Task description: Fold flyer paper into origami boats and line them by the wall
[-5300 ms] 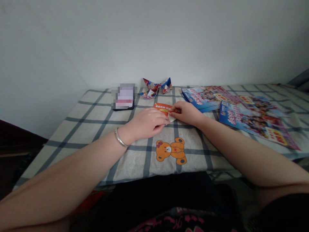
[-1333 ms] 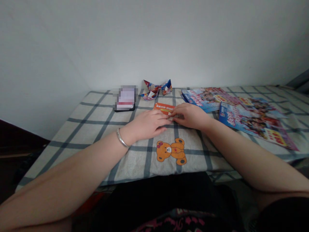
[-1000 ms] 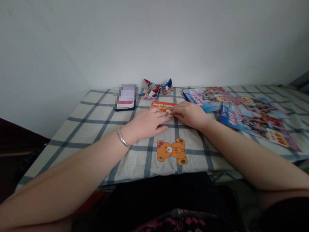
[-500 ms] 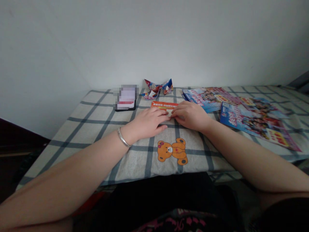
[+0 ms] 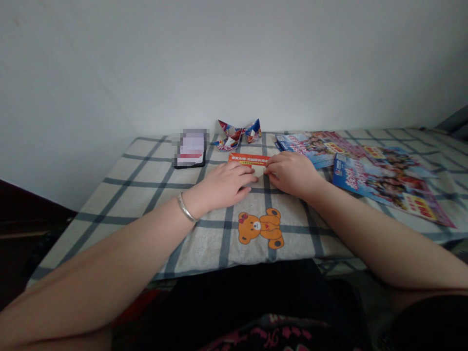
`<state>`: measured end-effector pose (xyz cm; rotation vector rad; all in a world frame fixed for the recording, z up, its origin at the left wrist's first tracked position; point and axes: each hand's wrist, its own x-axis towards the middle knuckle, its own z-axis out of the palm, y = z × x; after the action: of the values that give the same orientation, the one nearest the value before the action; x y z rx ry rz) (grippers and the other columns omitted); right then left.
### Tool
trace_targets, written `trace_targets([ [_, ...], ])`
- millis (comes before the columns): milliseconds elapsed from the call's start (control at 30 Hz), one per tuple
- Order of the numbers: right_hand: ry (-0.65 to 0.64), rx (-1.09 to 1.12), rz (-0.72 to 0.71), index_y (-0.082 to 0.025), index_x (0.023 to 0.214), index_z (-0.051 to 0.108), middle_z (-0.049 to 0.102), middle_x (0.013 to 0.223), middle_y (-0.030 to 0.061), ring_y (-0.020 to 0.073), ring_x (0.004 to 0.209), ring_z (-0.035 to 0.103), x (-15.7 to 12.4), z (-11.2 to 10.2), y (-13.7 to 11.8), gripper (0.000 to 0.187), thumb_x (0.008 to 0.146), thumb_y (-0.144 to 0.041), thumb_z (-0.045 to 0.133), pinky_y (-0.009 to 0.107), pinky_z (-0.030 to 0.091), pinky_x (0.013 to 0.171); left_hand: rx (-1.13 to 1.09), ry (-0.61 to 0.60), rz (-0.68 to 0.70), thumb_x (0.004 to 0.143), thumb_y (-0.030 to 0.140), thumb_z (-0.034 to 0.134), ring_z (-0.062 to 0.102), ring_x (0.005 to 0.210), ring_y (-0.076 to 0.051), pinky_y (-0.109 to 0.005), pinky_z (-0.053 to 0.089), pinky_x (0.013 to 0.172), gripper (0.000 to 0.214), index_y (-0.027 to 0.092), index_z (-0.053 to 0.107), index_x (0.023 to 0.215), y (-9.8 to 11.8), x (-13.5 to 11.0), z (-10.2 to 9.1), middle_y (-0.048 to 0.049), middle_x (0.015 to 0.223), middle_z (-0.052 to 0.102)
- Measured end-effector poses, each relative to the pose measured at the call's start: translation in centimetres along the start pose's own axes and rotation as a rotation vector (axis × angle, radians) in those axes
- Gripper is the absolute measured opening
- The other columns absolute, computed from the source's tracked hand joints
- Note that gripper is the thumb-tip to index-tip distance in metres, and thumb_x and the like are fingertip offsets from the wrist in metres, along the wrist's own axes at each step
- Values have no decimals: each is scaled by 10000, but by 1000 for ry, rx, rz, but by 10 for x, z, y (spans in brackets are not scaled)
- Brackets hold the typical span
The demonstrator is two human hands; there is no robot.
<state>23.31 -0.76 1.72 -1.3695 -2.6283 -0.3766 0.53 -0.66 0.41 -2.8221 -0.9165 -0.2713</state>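
An orange-and-white printed sheet of paper (image 5: 249, 159) lies flat on the checked tablecloth (image 5: 215, 243), partly hidden under both hands. My left hand (image 5: 227, 184), with a silver bangle at the wrist, rests over its left part. The fingers are stretched out and slightly apart, with the tips on the paper. My right hand (image 5: 292, 174) lies over the paper's right part, palm down. Its fingers bend loosely and their tips touch the sheet; the thumb is mostly hidden. A small gap separates the two hands' fingertips.
A phone (image 5: 190, 148) lies at the back left. Behind the sheet stands a folded paper shape (image 5: 237, 134) with pointed corners. Several printed flyers (image 5: 387, 187) overlap on the right. A bear picture (image 5: 260, 228) marks the cloth near the front edge. A wall (image 5: 234, 63) borders the table's back.
My right hand has shifted slightly right, widening the gap between the fingertips and uncovering a bit more of the sheet. My left hand stays nearly in place.
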Motion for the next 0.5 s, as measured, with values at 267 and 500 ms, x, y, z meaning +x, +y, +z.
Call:
trace_targets([
  [267,-77,-170,144,-138,972,755,752,1046,123,289,950,681,1,-6,-1,328,946,-236,443,370,460,723,-54,2,36,957,220,481,554,1257,-240,-430,437,1091,328,180,667,1225,-6,-2,0,-88,1352,631],
  [500,-131,-220,200,-143,986,749,741,1060,149,284,946,688,2,-2,5,348,968,-223,411,349,451,687,-113,43,65,878,124,478,620,1133,-219,-397,483,1027,292,182,701,1057,-9,-3,-2,-72,1211,686],
])
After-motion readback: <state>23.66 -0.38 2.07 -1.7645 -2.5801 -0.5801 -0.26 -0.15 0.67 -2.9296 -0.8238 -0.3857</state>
